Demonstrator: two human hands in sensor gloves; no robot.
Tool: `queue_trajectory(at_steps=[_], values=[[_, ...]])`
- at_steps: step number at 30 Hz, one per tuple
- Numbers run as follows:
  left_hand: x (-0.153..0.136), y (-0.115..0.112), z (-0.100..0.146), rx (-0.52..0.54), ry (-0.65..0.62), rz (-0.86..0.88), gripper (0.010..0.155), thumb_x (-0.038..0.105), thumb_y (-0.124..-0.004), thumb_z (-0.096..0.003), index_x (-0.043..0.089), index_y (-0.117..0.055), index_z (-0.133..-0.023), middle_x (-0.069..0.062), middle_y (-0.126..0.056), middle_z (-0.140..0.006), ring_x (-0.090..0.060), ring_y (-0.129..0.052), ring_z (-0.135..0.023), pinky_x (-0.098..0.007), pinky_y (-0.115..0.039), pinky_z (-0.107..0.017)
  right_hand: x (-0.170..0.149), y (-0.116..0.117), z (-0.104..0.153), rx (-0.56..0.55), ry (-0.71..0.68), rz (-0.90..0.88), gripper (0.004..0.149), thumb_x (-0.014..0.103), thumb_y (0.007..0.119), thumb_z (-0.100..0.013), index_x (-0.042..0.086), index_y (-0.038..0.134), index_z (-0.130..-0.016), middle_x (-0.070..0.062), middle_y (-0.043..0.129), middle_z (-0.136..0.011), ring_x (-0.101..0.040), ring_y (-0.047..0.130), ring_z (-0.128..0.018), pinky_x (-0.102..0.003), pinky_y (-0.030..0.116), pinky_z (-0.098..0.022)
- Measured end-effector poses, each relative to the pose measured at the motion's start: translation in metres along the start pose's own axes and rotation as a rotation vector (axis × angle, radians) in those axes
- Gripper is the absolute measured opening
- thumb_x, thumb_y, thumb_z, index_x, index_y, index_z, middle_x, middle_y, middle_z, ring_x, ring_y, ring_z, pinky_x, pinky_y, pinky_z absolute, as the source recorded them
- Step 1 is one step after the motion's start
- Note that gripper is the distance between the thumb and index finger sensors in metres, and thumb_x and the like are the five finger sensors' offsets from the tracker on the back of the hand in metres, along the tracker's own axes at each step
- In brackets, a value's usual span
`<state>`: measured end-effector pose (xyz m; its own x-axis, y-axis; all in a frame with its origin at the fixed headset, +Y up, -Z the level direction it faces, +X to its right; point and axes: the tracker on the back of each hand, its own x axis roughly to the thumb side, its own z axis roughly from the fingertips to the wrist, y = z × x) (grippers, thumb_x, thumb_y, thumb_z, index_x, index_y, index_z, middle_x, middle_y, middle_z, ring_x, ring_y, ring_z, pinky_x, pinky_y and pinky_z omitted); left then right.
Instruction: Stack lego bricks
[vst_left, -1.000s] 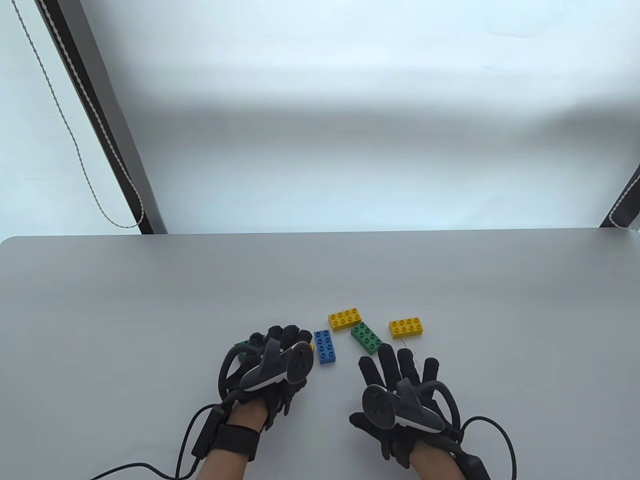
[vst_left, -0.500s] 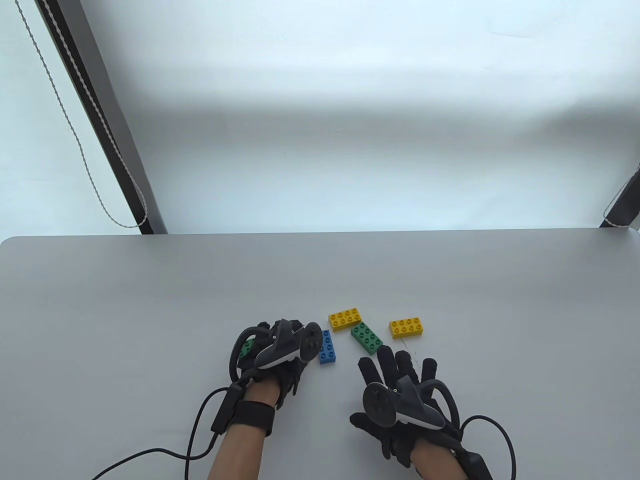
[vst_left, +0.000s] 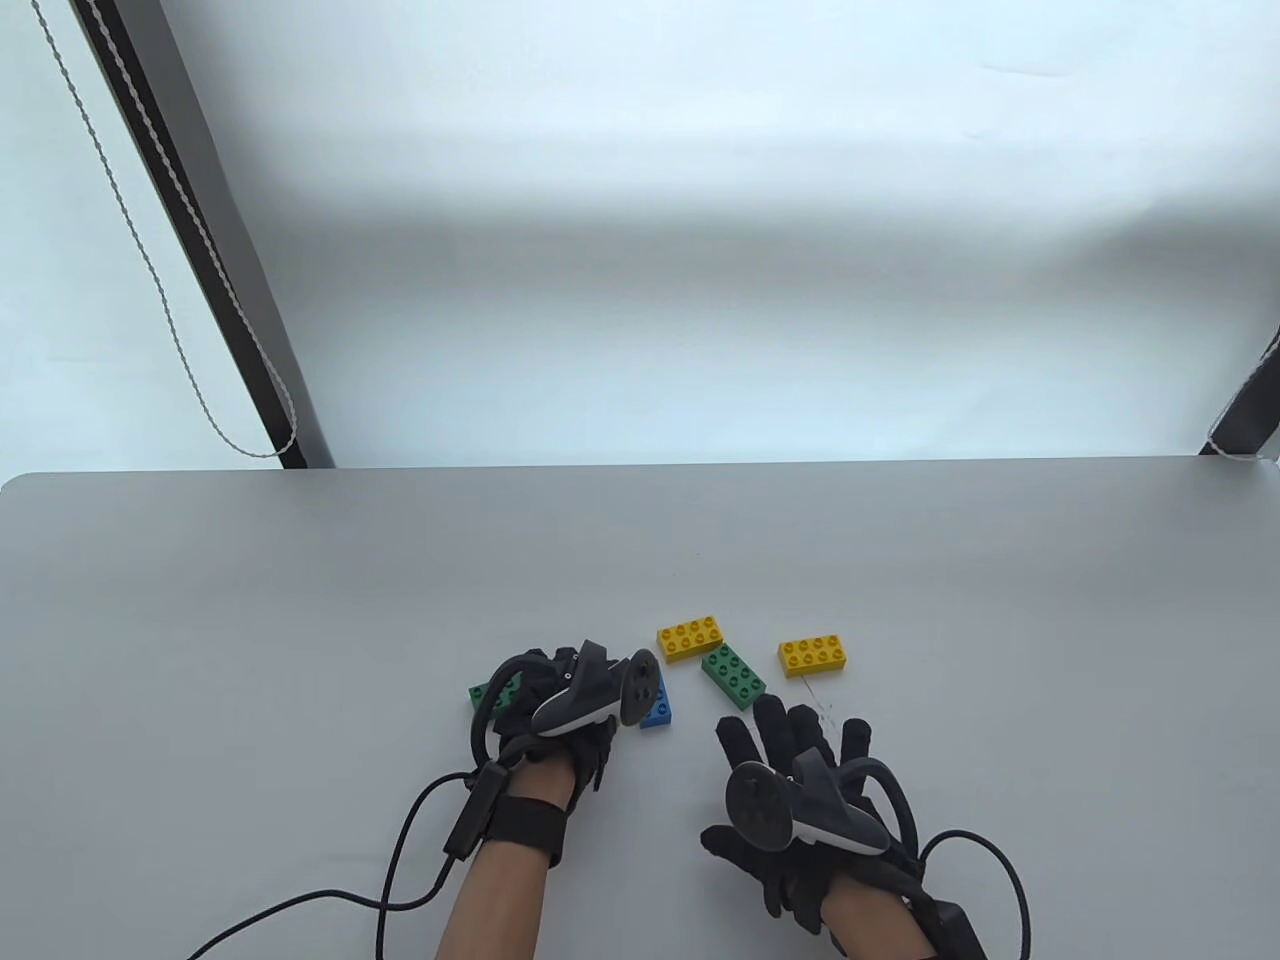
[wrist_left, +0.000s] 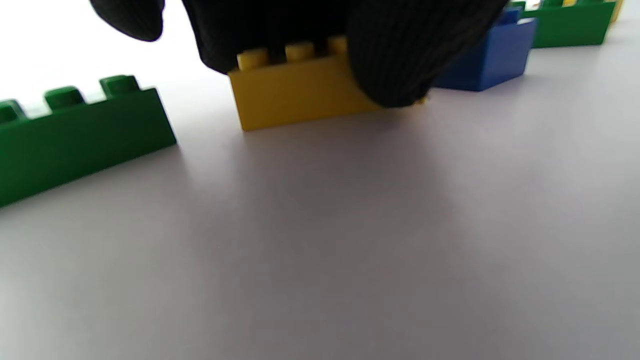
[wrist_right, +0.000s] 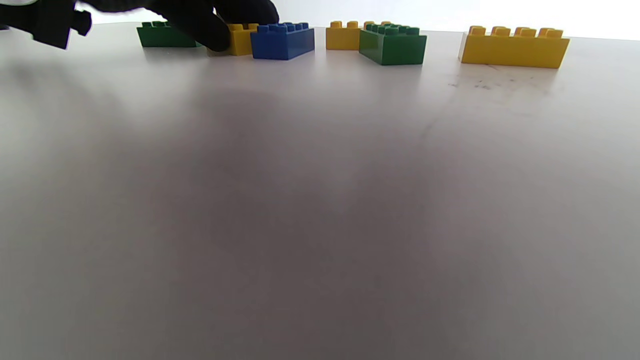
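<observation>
My left hand (vst_left: 560, 690) reaches over a yellow brick (wrist_left: 300, 95) that stands on the table. In the left wrist view my thumb (wrist_left: 400, 50) presses its near side and the other fingers lie over its studs. In the table view the hand hides this brick. A green brick (vst_left: 494, 690) lies just left of it, and a blue brick (vst_left: 660, 708) just right. My right hand (vst_left: 800, 770) rests flat on the table with its fingers spread, holding nothing, just below a second green brick (vst_left: 733, 676).
Two more yellow bricks (vst_left: 690, 638) (vst_left: 815, 655) lie beyond the second green brick. In the right wrist view the bricks stand in a row at the far side, with the blue brick (wrist_right: 282, 40) left of middle. The table's (vst_left: 200, 600) front edge is below my wrists.
My left hand has moved forward and to the right, over the yellow brick and the blue brick's left side. The left green brick is more uncovered. My right hand has not moved.
</observation>
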<state>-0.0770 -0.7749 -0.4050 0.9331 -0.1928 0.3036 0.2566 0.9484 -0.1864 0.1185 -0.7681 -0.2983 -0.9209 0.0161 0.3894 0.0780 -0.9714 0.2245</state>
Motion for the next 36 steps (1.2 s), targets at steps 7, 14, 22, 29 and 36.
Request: queue_trajectory(at_steps=[7,14,22,29,36], values=[[0.002,-0.002,-0.001,0.012,-0.004,-0.035,0.064,0.038,-0.085,-0.0381,0.029,-0.06,-0.096,0.001,-0.069,-0.103,-0.027,-0.067,-0.098,-0.059,-0.057,-0.071,-0.001,0.0,0.0,0.002,0.001,-0.008,0.097,0.069,0.059,-0.038,0.017,0.003,-0.099,-0.027,0.004,-0.106,-0.059,0.018,-0.096,-0.086,0.013,-0.051],[-0.003,0.003,0.01,0.03,-0.012,-0.059,0.065,0.039,-0.086,-0.0373,0.028,-0.059,-0.096,-0.001,-0.07,-0.101,-0.028,-0.07,-0.095,-0.059,-0.06,-0.07,-0.001,-0.001,0.0,0.005,0.002,-0.01,0.097,0.068,0.059,-0.038,0.017,0.003,-0.099,-0.027,0.005,-0.106,-0.059,0.019,-0.096,-0.086,0.013,-0.052],[-0.004,0.009,0.033,0.072,-0.054,-0.072,0.066,0.041,-0.086,-0.0366,0.026,-0.06,-0.096,-0.003,-0.073,-0.099,-0.028,-0.076,-0.09,-0.058,-0.063,-0.069,0.001,0.0,0.0,0.009,-0.001,-0.007,0.097,0.068,0.059,-0.038,0.017,0.003,-0.099,-0.027,0.005,-0.106,-0.059,0.019,-0.096,-0.086,0.013,-0.052],[-0.001,0.015,0.06,0.108,-0.099,-0.056,0.066,0.043,-0.087,-0.0357,0.025,-0.064,-0.095,-0.004,-0.077,-0.097,-0.028,-0.08,-0.087,-0.058,-0.064,-0.068,0.002,-0.001,0.0,0.01,0.002,-0.003,0.097,0.068,0.058,-0.038,0.017,0.003,-0.099,-0.027,0.005,-0.106,-0.059,0.019,-0.096,-0.086,0.014,-0.052],[0.005,0.02,0.089,0.153,-0.175,-0.053,0.065,0.044,-0.087,-0.0358,0.024,-0.067,-0.094,-0.004,-0.081,-0.095,-0.028,-0.084,-0.084,-0.058,-0.067,-0.067,0.003,0.0,0.001,0.014,0.006,-0.002,0.097,0.068,0.058,-0.038,0.017,0.004,-0.099,-0.028,0.005,-0.106,-0.059,0.019,-0.096,-0.086,0.014,-0.052]])
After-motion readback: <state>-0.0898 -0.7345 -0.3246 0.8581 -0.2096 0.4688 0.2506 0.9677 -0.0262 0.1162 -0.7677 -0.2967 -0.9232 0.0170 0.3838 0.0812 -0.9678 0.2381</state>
